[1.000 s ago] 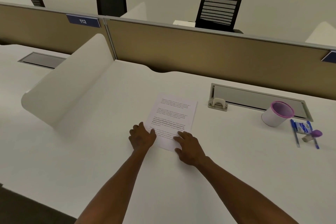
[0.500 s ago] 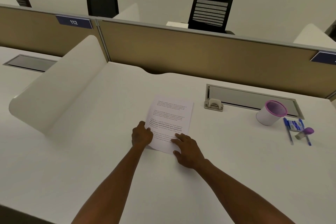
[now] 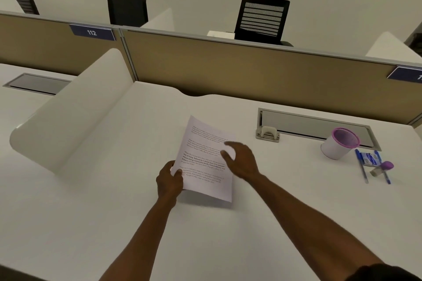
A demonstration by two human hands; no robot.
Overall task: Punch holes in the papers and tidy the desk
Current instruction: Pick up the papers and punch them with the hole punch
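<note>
The printed papers [image 3: 203,166] are lifted off the white desk [image 3: 114,223] and tilted, their far end raised. My left hand [image 3: 170,181] pinches their near left edge. My right hand [image 3: 241,161] hovers at the right edge of the papers with fingers spread, holding nothing. A small beige hole punch [image 3: 267,133] stands on the desk to the right, beyond my right hand and apart from it.
A white cup with a purple rim [image 3: 340,143] stands at the right. Beside it lie blue pens [image 3: 362,167], a small packet and a purple-capped item [image 3: 383,167]. A white curved divider [image 3: 68,116] bounds the left; a tan partition [image 3: 251,70] runs across the back.
Both hands were pressed flat on the papers lying on the desk. Now my left hand has lifted the papers by the left edge and my right hand has come off them.
</note>
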